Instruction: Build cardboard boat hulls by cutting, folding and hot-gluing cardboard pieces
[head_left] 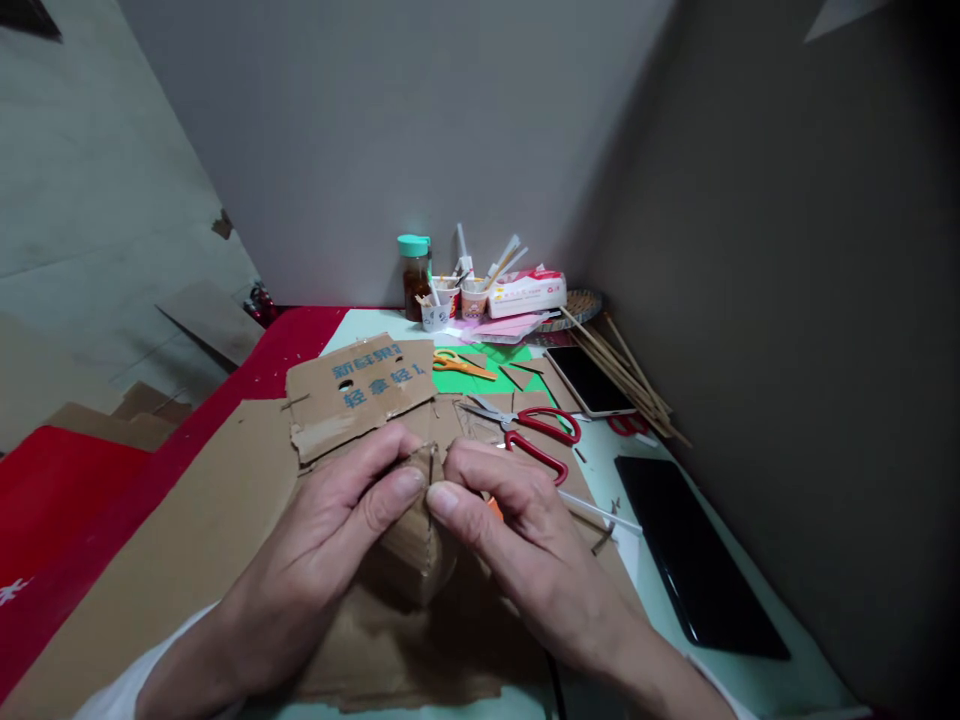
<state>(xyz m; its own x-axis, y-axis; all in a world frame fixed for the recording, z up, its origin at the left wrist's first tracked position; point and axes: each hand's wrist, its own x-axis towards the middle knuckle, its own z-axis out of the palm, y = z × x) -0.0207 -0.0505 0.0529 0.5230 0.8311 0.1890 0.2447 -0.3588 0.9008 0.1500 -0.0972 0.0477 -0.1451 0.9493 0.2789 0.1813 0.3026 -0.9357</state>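
Between my two hands is a small folded cardboard piece (pixel 416 545), with a seam running down its middle. My left hand (pixel 330 530) pinches its left side near the top, thumb and forefinger closed on it. From the other side, my right hand (pixel 510 520) presses thumb and fingers against the same seam. Just beyond my right hand lie open scissors with red handles (pixel 551 425). A printed cardboard sheet (pixel 360 385) with a few holes rests beyond my left hand. Part of the folded piece is hidden by my fingers.
Large flat cardboard (pixel 202 520) covers the table's left and front. Orange scissors (pixel 465 366) lie on green paper. At the back stand a teal-lidded bottle (pixel 415 280), paper cups (pixel 474 303) and a tissue pack (pixel 526 293). On the right are sticks (pixel 622 370), a tablet (pixel 589 380) and a black slab-like device (pixel 697 550).
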